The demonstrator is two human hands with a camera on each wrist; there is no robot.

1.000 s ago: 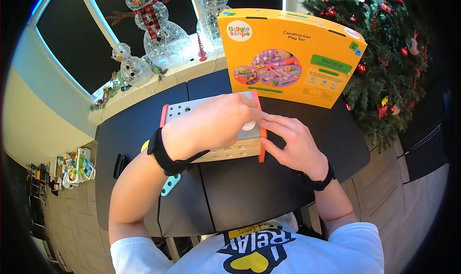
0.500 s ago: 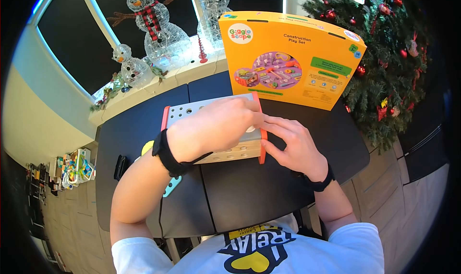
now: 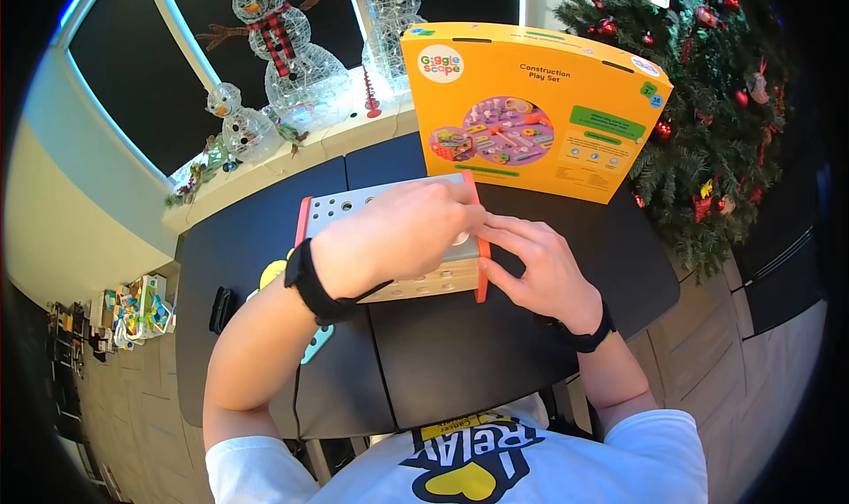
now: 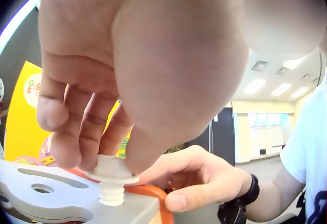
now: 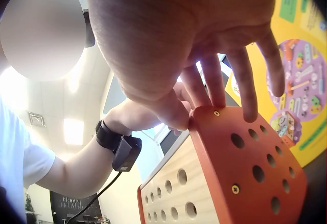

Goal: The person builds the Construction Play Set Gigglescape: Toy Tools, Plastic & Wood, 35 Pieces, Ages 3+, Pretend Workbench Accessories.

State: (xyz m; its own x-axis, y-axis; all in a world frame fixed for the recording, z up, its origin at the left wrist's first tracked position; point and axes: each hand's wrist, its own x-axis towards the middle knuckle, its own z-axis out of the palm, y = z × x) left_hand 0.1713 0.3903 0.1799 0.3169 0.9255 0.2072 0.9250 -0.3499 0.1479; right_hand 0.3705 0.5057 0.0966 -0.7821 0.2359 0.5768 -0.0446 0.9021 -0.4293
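Note:
My left hand (image 3: 398, 234) reaches over the grey top (image 3: 332, 205) of a toolbox with wooden sides and red end panels. Its thumb and fingers pinch the head of a white plastic screw (image 4: 111, 196), whose threaded shaft stands upright in the grey top near the right end; some thread shows above the surface. The right hand (image 3: 544, 270) steadies that end, its fingers and thumb fairly straight against the upper edge of the red end panel (image 5: 245, 152). From above, the left hand hides most of the screw and the middle of the box top.
A yellow box (image 3: 531, 106) stands behind the toolbox on the dark table (image 3: 460, 354). A teal perforated piece (image 3: 317, 343) and a yellow object (image 3: 272, 272) lie partly under the left arm. A black object (image 3: 222, 310) is at the left edge; a decorated tree (image 3: 699, 124) stands beyond.
The left hand and wrist have shifted slightly to the right over the toolbox, still at the screw. The right hand stays at the red end panel.

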